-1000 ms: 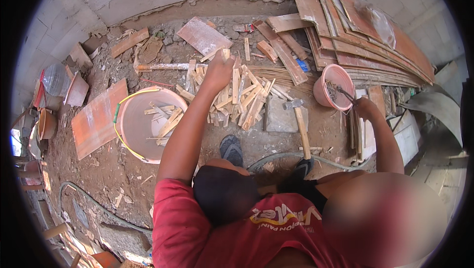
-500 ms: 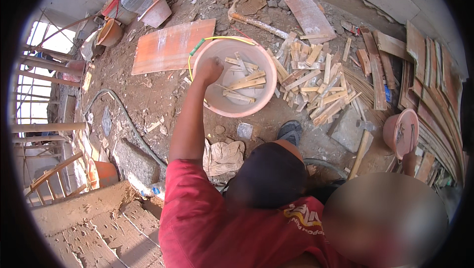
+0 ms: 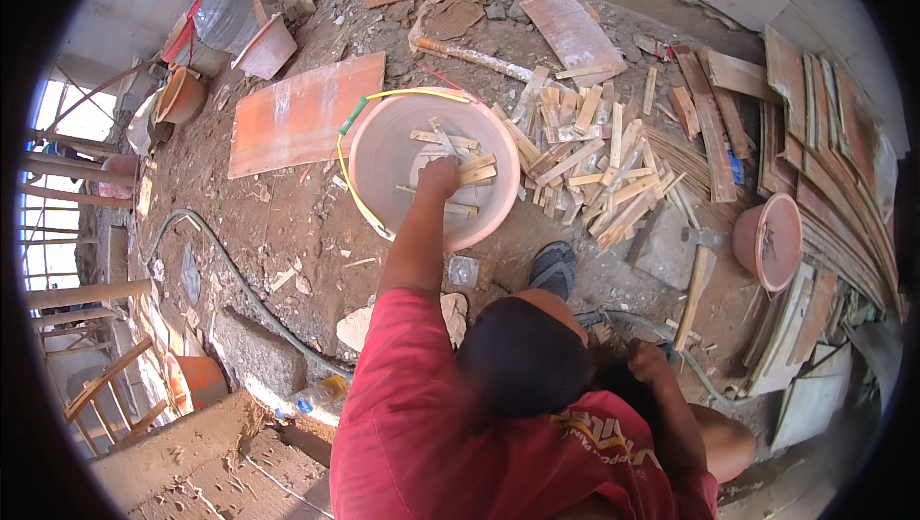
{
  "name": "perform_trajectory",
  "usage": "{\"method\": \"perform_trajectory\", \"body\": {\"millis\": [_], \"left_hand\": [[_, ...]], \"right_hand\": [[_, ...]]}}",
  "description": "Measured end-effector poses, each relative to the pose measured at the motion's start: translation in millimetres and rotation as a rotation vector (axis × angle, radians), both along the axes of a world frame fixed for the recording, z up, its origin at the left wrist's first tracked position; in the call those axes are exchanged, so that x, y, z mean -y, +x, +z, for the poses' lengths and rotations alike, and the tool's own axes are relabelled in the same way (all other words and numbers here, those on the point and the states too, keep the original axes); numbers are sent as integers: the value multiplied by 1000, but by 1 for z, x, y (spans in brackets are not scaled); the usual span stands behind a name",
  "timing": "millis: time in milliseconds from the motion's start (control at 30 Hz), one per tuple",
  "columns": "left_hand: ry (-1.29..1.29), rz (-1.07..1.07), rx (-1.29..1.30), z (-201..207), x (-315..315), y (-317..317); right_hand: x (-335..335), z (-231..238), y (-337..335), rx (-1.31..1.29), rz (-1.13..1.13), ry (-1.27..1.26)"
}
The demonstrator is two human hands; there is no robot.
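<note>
My left hand (image 3: pixel 439 178) reaches down inside a large pinkish tub (image 3: pixel 379 161), its fingers closed over the left ends of pale wood strips (image 3: pixel 477 172) at the bottom; the fingertips are hidden. More loose strips lie around them. A yellow handle with a green grip (image 3: pixel 353 117) rests along the tub's far left rim. My right hand (image 3: pixel 652 362) is curled low by my right knee, at the lower end of a wooden tool handle (image 3: pixel 692 300). What it holds, if anything, is hidden.
A heap of wood strips (image 3: pixel 604 156) lies right of the tub. Beyond are a smaller pink bucket (image 3: pixel 771 237) and leaning boards (image 3: pixel 834 137). A hose (image 3: pixel 225 266) curves across the dirt at left. A flat board (image 3: pixel 307 113) lies behind the tub; a stone block (image 3: pixel 671 247) stands near the handle.
My left hand has gone from above the tub's left side down onto the strips. My right hand has come back from the small pink bucket to beside my knee. The view has shifted somewhat.
</note>
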State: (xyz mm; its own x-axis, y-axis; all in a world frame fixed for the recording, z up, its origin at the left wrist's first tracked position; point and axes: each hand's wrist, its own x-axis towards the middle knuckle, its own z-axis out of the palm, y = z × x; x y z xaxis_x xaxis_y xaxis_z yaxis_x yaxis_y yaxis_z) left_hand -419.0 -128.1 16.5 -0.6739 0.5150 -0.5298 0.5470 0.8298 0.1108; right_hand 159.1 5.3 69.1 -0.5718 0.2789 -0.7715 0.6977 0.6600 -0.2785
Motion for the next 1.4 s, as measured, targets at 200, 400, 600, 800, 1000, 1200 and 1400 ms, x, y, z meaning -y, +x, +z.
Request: {"method": "perform_trajectory", "body": {"millis": [200,400,600,800,1000,1200,1400], "left_hand": [[8,-84,-151,23,-4,14],[283,72,-104,44,33,-14],[823,688,605,131,42,3],[1285,661,1164,202,25,58],[1459,245,1559,276,-29,135],[1493,4,1825,315,-68,207],[1331,-30,1337,315,-32,197]], "right_hand": [[11,-11,6,134,0,51],[-3,-11,7,56,18,137],[-15,-19,19,-266,-81,33],[-17,93,-54,-178,-481,-205],[-10,196,-99,-643,-706,-400],[-2,257,-167,-1070,-1028,-842],[15,275,-192,-1110,-949,-809]]}}
